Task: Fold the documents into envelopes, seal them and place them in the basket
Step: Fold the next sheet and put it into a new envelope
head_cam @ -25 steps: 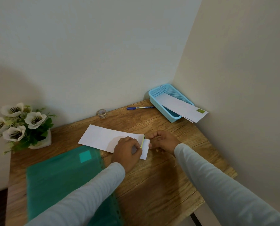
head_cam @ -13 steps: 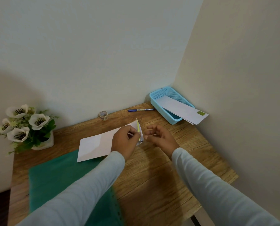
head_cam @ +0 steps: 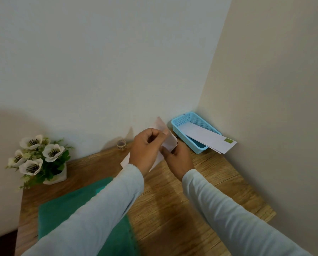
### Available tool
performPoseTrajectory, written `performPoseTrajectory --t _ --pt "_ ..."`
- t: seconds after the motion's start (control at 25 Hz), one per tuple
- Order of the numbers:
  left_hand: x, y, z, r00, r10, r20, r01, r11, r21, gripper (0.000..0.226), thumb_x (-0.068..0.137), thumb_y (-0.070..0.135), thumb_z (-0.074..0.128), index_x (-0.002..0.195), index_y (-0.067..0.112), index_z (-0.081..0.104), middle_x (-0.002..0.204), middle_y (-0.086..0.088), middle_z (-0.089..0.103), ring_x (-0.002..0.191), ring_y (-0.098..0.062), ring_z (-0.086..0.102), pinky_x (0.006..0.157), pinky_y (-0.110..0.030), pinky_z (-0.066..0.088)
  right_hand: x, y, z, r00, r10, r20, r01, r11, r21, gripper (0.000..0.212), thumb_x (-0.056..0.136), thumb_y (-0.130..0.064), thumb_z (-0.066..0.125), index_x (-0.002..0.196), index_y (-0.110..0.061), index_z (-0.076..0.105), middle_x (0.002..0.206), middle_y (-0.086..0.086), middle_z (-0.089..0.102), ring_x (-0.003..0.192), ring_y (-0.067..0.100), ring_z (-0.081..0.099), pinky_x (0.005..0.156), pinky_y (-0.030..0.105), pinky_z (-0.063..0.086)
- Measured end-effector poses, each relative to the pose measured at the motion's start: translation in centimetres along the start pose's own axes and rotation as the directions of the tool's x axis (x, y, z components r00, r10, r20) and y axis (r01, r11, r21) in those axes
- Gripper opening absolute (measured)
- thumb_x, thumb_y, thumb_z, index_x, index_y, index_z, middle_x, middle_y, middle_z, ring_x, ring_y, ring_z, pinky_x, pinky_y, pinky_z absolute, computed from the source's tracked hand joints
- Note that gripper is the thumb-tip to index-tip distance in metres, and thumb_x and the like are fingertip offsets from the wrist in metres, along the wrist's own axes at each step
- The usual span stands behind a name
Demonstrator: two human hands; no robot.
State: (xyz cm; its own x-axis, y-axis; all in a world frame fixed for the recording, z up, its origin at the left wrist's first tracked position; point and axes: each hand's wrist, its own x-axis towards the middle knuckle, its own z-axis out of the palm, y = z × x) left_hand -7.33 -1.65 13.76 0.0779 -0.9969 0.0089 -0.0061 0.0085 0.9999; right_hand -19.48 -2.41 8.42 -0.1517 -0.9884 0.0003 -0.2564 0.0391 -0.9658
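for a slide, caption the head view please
Left hand and right hand hold a white envelope at a wooden desk near a blue basket.

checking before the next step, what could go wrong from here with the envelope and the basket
1. The left hand and right hand pinch the envelope near one end in mid-air, with nothing flat behind it, so the flap may crease or seal crooked.
2. The other envelope sticks out over the basket rim; dropping another on top could tip it onto the table.
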Motion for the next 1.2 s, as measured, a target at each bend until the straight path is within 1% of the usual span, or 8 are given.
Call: performPoseTrajectory --t 0.12,0.24,0.4,0.56,0.72,0.84,1.0,1.2 --pt "1.2 -0.5 -2.1 0.991 0.106 -0.083 -0.089 0.979 0.185 0.024 0.094 0.032 0.069 0.117 0.037 0.062 0.121 0.016 0.061 0.108 -0.004 0.055 0.084 -0.023 0.048 0.3 -1.2 -0.9 0.999 -0.040 -0.008 0.040 0.998 0.044 0.025 0.094 -0.018 0.073 0.116 -0.027 0.066 0.104 -0.010 0.073 0.099 0.010 0.070 0.086 0.032 0.059" --pt "2.2 -0.4 -3.1 0.997 0.046 0.055 -0.053 0.991 0.122 0.035 0.100 0.025 0.061 0.132 0.040 0.057 0.128 0.016 0.062 0.117 -0.007 0.057 0.092 -0.028 0.049 0.5 -2.8 -1.4 0.996 -0.095 -0.002 0.095 0.993 0.074 0.025 0.095 -0.014 0.070 0.116 -0.027 0.070 0.106 -0.008 0.075 0.100 0.009 0.070 0.089 0.035 0.059" --pt "3.0 2.1 -3.3 0.981 0.138 0.134 -0.139 0.990 0.000 0.023 0.105 0.017 0.051 0.114 0.025 0.071 0.108 0.006 0.075 0.103 -0.014 0.069 0.088 -0.032 0.056 0.8 -5.9 -2.0 0.984 -0.176 -0.030 0.179 0.977 0.121 0.023 0.096 -0.010 0.067 0.113 -0.026 0.070 0.106 -0.004 0.075 0.102 0.015 0.070 0.092 0.041 0.059" --pt "3.1 3.5 -3.2 0.964 0.226 0.138 -0.219 0.974 -0.065 0.023 0.105 0.015 0.051 0.115 0.020 0.071 0.109 0.002 0.075 0.105 -0.016 0.069 0.089 -0.029 0.057 0.6 -7.7 -2.8 0.968 -0.246 -0.043 0.249 0.952 0.176 0.024 0.098 -0.010 0.065 0.110 -0.030 0.068 0.106 -0.005 0.075 0.102 0.016 0.070 0.088 0.036 0.059" --pt "2.0 1.2 -3.3 0.980 0.133 0.148 -0.125 0.990 -0.066 0.023 0.100 0.010 0.060 0.117 0.022 0.069 0.110 0.004 0.075 0.106 -0.012 0.068 0.080 -0.018 0.055 0.0 -5.2 -2.9 0.977 -0.211 -0.001 0.209 0.967 0.145 0.021 0.095 -0.009 0.069 0.111 -0.022 0.069 0.104 -0.003 0.074 0.101 0.017 0.069 0.092 0.046 0.059" --pt "1.5 -0.6 -3.7 0.990 0.058 0.129 -0.058 0.998 -0.009 0.024 0.096 0.015 0.068 0.116 0.028 0.069 0.106 0.008 0.075 0.104 -0.008 0.068 0.080 -0.017 0.055 -0.5 -3.1 -2.9 0.993 -0.118 -0.007 0.118 0.983 0.144 0.024 0.091 -0.017 0.074 0.112 -0.029 0.069 0.110 -0.002 0.073 0.105 0.020 0.068 0.094 0.053 0.058" --pt "1.9 -0.2 -3.6 0.986 0.106 0.132 -0.110 0.994 0.022 0.020 0.093 0.021 0.072 0.112 0.027 0.071 0.104 0.006 0.074 0.103 -0.010 0.068 0.085 -0.022 0.055 -0.3 -3.4 -3.3 0.987 -0.160 -0.029 0.163 0.973 0.162 0.026 0.092 -0.011 0.074 0.114 -0.023 0.068 0.107 -0.005 0.073 0.101 0.015 0.069 0.090 0.041 0.059" --pt "2.4 1.0 -3.2 0.987 0.143 0.076 -0.149 0.985 0.082 0.010 0.093 0.031 0.071 0.093 0.021 0.073 0.090 0.007 0.074 0.088 -0.011 0.069 0.071 -0.015 0.052 -0.4 -4.7 -3.8 0.948 -0.254 -0.192 0.279 0.954 0.112 0.028 0.091 -0.017 0.077 0.110 -0.027 0.059 0.109 -0.010 0.069 0.094 0.012 0.067 0.077 0.026 0.058"
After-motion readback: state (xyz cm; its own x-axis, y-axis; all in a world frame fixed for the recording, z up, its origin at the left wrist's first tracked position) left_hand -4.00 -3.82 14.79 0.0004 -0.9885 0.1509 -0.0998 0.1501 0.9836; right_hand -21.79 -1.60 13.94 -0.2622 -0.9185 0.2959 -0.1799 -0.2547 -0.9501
